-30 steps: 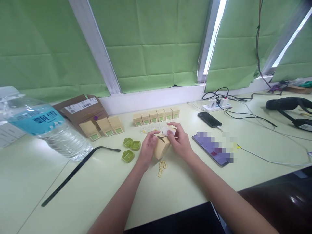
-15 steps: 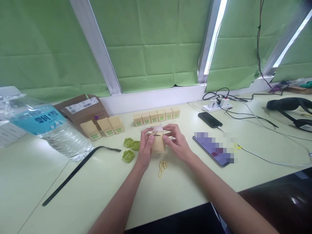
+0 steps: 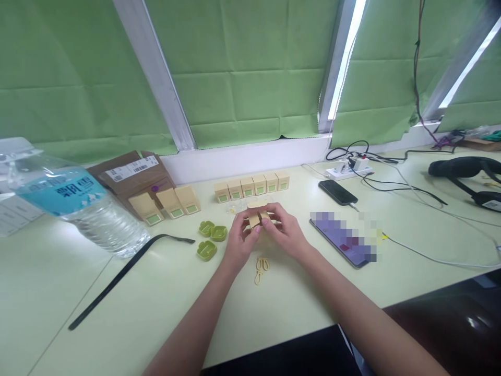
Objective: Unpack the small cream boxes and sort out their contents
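Between my two hands is a small tan cardboard box (image 3: 255, 220) with its end flaps standing open. My left hand (image 3: 239, 236) grips its left side, the thumb at the flap nearest me. On the right side my right hand (image 3: 287, 230) is closed around it, thumb also on a flap. The inside of the box is mostly hidden by my fingers. Left of my hands lie three green, tray-like plastic pieces (image 3: 206, 250). Closer to me rest three small yellow loops (image 3: 258, 265). Behind the box is a clear plastic bag (image 3: 235, 209), partly covered.
Several small tan boxes (image 3: 247, 189) stand in a row at the back, and three more (image 3: 170, 203) lean by a brown carton (image 3: 136, 175). A water bottle (image 3: 94, 209) and black strap (image 3: 117, 277) are left; two phones (image 3: 337, 192) and a power strip (image 3: 348, 171) are right.
The box has tipped so its open top faces me, and my thumbs have shifted onto its flaps. The back flap now stands up; the plastic bag behind shows more.
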`<state>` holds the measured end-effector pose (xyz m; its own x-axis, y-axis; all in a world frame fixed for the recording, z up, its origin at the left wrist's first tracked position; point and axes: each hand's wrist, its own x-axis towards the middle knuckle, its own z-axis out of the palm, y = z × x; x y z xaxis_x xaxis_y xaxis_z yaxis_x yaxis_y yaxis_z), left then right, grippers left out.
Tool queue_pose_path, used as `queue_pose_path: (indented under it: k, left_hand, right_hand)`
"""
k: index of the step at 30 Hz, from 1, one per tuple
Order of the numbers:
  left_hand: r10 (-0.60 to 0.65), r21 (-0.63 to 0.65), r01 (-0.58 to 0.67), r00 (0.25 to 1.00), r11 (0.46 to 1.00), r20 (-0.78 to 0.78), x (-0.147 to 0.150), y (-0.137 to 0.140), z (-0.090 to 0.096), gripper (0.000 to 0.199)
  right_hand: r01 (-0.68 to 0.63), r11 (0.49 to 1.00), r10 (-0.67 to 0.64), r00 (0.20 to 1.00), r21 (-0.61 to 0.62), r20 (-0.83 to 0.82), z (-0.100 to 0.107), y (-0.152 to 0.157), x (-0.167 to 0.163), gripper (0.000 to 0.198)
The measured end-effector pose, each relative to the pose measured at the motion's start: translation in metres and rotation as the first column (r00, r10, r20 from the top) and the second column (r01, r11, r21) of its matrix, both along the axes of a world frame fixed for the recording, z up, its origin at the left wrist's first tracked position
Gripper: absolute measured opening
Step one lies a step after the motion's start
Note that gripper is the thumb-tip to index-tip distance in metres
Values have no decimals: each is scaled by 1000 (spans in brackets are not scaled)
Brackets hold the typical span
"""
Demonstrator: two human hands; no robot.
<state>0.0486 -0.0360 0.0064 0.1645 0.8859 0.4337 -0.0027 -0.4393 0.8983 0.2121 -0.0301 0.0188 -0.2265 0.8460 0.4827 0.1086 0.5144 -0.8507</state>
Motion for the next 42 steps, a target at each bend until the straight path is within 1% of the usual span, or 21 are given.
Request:
queue_pose_path:
  k: [4, 8, 12, 14, 16, 19, 23, 25, 29, 31, 33, 35, 37, 40, 42]
  left_hand:
    - [20, 10, -20, 1000, 1000, -22, 0, 0, 1, 37]
    - [58, 26, -56, 995, 998, -82, -1, 2, -1, 37]
    - [138, 82, -126, 979, 989, -153, -2, 4, -5, 34]
    - [147, 91, -134, 977, 987, -157, -2, 5, -7, 32]
    - [144, 86, -132, 977, 988, -160, -3, 6, -8, 29]
    - [132, 77, -120, 974, 990, -183, -3, 6, -8, 27]
    - [136, 113, -112, 963, 987, -231, -3, 5, -5, 29]
    - [141, 130, -111, 958, 985, -251, -4, 4, -4, 28]
    - [146, 145, -111, 953, 983, -266, -4, 3, -3, 27]
    - [131, 135, -99, 957, 986, -257, -4, 2, -4, 27]
    - [100, 107, -76, 964, 991, -245, -3, 1, -5, 27]
    - [81, 83, -62, 966, 995, -246, -1, 0, -7, 27]
    - [94, 72, -78, 960, 994, -264, 0, -1, -8, 26]
    - [152, 90, -131, 940, 987, -305, 2, -2, -8, 27]
    - [206, 139, -168, 921, 976, -330, 3, -2, -7, 28]
  right_hand:
    - [-4, 1000, 4, 1000, 16, -8, 0, 0, 0, 26]
    - [3, 999, -5, 999, 47, 35, 0, 0, 0, 29]
    - [36, 988, -49, 996, 152, 80, -1, 2, 0, 30]
    - [43, 979, -61, 994, 201, 85, -2, 3, 0, 29]
    - [47, 976, -68, 994, 212, 90, -2, 4, -1, 27]
    - [57, 981, -76, 992, 184, 99, -2, 4, 0, 25]
    - [79, 990, -93, 989, 121, 116, 0, 2, 2, 23]
    - [67, 995, -76, 991, 80, 112, 1, 0, 2, 22]
    - [-1, 1000, 1, 998, 3, 70, 1, -1, 1, 19]
    - [-21, 1000, 22, 998, -11, 52, 1, -1, -1, 18]
    - [-13, 1000, 14, 998, -10, 56, 0, 0, -2, 15]
    - [19, 1000, -21, 996, 22, 86, 0, 2, -2, 13]
    - [57, 993, -70, 989, 103, 128, -1, 4, -1, 17]
    - [86, 975, -127, 973, 206, 192, -4, 8, 1, 27]
    - [96, 972, -147, 960, 212, 240, -7, 10, 3, 30]
